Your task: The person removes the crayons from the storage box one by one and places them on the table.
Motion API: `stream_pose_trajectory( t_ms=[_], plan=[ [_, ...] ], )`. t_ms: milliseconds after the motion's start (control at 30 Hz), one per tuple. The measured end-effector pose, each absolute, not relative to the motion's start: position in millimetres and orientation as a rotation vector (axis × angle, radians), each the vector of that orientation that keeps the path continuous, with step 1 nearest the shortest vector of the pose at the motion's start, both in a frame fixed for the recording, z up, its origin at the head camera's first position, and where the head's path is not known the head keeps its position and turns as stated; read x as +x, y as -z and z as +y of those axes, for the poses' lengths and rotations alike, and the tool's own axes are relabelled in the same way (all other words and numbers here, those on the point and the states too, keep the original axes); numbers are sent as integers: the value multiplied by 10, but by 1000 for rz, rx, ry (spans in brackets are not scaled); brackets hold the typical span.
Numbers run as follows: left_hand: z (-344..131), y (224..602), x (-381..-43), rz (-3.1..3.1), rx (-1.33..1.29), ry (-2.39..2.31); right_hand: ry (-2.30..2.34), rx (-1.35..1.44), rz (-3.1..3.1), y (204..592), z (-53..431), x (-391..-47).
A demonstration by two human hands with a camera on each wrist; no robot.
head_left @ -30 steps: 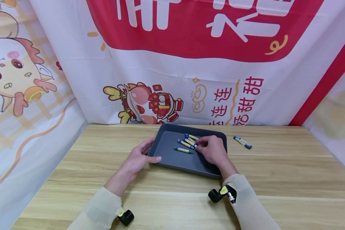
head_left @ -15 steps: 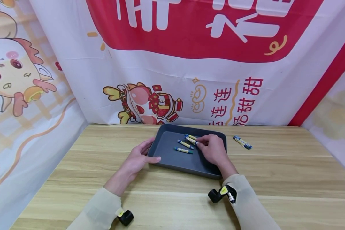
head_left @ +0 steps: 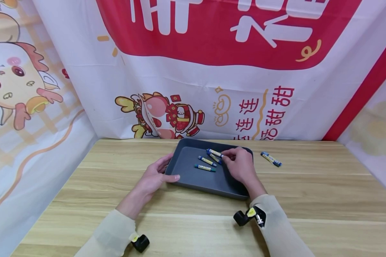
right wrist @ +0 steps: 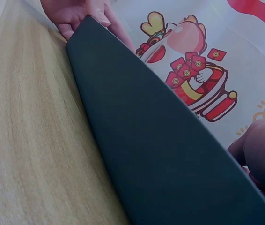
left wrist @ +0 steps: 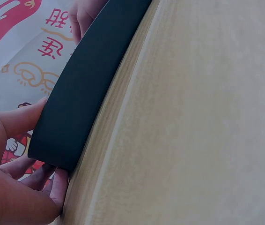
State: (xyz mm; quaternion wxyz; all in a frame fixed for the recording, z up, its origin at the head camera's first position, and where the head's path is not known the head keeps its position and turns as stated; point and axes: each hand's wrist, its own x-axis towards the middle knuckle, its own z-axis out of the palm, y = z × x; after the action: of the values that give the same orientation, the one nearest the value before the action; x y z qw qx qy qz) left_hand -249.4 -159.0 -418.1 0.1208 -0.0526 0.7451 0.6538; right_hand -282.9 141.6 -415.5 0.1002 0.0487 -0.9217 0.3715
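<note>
A dark grey rectangular tray (head_left: 185,160) lies on the wooden table. My left hand (head_left: 153,177) grips its left front corner, thumb over the rim and fingers against the outer wall. Inside the tray, my right hand (head_left: 240,165) pinches the right end of a crayon (head_left: 214,153) in a pale wrapper with blue ends. Close under it lies another crayon (head_left: 215,158), partly covered. Nearer me are a blue-ended crayon (head_left: 207,161) and a green-ended crayon (head_left: 205,168). In the right wrist view the tray's front wall (right wrist: 146,126) hides the crayons.
Two crayons (head_left: 271,159) lie side by side on the table (head_left: 312,185), right of the tray. A printed cloth backdrop (head_left: 218,75) hangs right behind the table's far edge. More printed cloth (head_left: 48,142) stands along the left side.
My right hand has shifted slightly toward the back of the tray. The crayon in its fingers has moved away from me, over the crayon behind. My left hand stays at the corner.
</note>
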Motion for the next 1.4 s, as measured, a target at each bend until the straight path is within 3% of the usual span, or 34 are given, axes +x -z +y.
stream_pose_trajectory(
  t_ms=[1400],
  plan=[
    [-1585,4172,-2488,2177,-157,-1910,-1253,-111,-2638,3947,1830,-2878]
  ],
)
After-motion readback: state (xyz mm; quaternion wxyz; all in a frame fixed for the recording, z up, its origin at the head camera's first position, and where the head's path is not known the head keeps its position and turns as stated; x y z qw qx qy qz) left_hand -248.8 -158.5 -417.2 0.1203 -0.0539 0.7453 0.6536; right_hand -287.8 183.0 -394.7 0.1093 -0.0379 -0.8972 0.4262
